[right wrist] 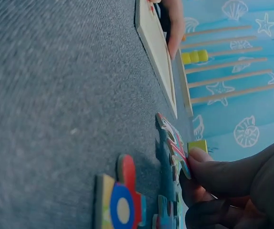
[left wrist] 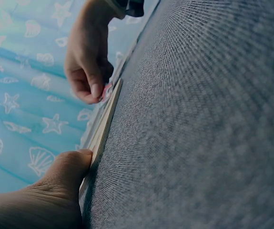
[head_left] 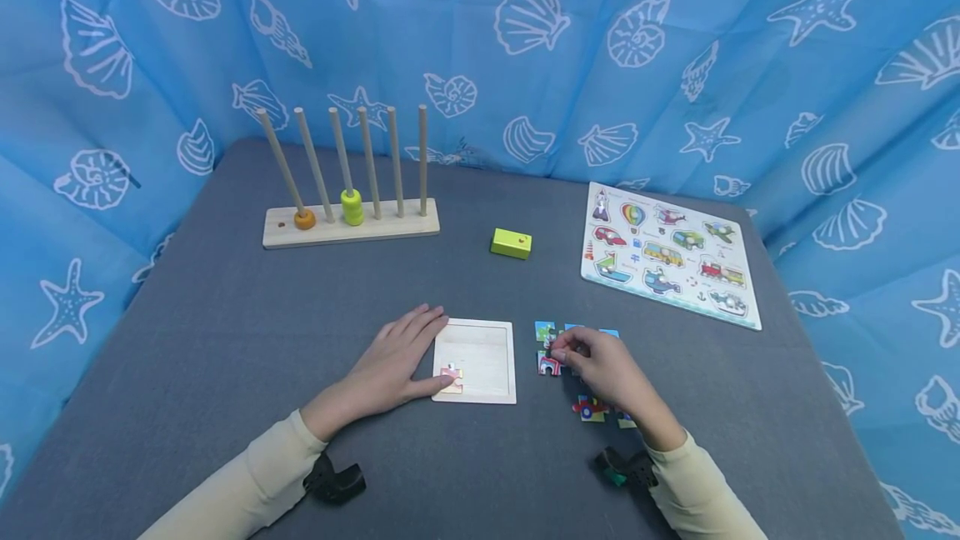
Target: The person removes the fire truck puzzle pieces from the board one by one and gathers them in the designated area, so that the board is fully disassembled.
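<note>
A square wooden puzzle tray [head_left: 486,357] lies at the middle of the table with one jigsaw piece [head_left: 452,385] in its near left corner. My left hand [head_left: 397,357] rests along the tray's left side, fingers extended, its thumb reaching over that corner piece. To the right of the tray, my right hand [head_left: 603,365] pinches a red, white and blue jigsaw piece [right wrist: 176,143] between thumb and fingers, tilted up at the table. Other colourful pieces lie around and partly under this hand, among them one with a red vehicle and blue wheel [right wrist: 122,210].
A wooden peg stand [head_left: 352,229] with several rods and a few orange and green beads stands at the back left. A yellow-green block [head_left: 512,243] sits behind the tray. At the back right lies a vehicle-picture board [head_left: 667,261]. A blue shell-patterned curtain [head_left: 465,40] surrounds the table.
</note>
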Demonstrator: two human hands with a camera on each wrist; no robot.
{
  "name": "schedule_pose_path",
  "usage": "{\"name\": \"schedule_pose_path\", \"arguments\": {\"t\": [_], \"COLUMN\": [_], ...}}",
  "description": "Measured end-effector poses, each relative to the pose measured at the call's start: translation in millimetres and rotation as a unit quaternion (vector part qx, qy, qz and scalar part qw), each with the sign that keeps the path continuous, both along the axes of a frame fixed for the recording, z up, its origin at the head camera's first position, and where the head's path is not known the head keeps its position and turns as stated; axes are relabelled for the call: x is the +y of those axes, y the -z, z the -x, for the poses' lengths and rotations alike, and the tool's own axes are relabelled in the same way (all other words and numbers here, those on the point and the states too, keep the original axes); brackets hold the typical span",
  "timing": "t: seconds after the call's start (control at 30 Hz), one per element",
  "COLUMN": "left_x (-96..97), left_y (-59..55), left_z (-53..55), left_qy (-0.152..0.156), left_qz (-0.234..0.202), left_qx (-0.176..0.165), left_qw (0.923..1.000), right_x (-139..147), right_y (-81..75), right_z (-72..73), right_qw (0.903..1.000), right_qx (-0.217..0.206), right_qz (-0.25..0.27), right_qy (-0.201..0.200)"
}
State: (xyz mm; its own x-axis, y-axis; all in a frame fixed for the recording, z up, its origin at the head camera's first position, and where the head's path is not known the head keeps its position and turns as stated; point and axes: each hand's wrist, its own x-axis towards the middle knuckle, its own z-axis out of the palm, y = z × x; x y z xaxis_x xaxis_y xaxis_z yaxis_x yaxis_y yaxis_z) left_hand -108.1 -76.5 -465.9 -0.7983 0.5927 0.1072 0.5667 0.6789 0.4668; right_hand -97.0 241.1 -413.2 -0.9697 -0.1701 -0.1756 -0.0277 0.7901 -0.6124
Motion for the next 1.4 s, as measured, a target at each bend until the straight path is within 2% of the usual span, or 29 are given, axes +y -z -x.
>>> {"name": "schedule_pose_path", "arguments": {"t": [0.27,0.47,0.57,0.87,1.17,1.3,1.4], "left_x": [-0.5,-0.8,-0.4,0.5,0.5,0.3,-0.2], "left_y": [1.9,1.4,0.8,0.6,2.0,2.9,3.4], "left_z": [0.0,-0.4,-0.4,0.5,1.1,1.0,0.8], "left_qy": [-0.002,-0.002,-0.001,-0.005,-0.007,-0.005,-0.006], "left_qz": [0.000,-0.003,-0.002,0.007,0.009,0.001,-0.002], "left_qx": [0.004,0.008,0.008,0.001,0.003,0.012,0.014], "left_qw": [1.0000,1.0000,1.0000,1.0000,0.9999,0.9999,0.9999], "right_x": [1.9,4.0,3.3,3.9,-1.0,-13.2,-29.9], "right_y": [1.1,-1.1,-0.9,3.0,-0.4,-5.3,-8.8], "right_z": [-0.8,-5.8,-9.2,-14.4,-14.5,-16.2,-16.9], "right_qw": [0.9992,0.9929,0.9900,0.9859,0.9880,0.9899,0.9900], "right_qx": [0.035,0.059,0.063,0.104,0.090,0.102,0.106], "right_qz": [-0.018,-0.087,-0.105,-0.102,-0.105,-0.072,-0.037], "right_qy": [-0.006,-0.056,-0.071,-0.084,-0.069,-0.068,-0.086]}}
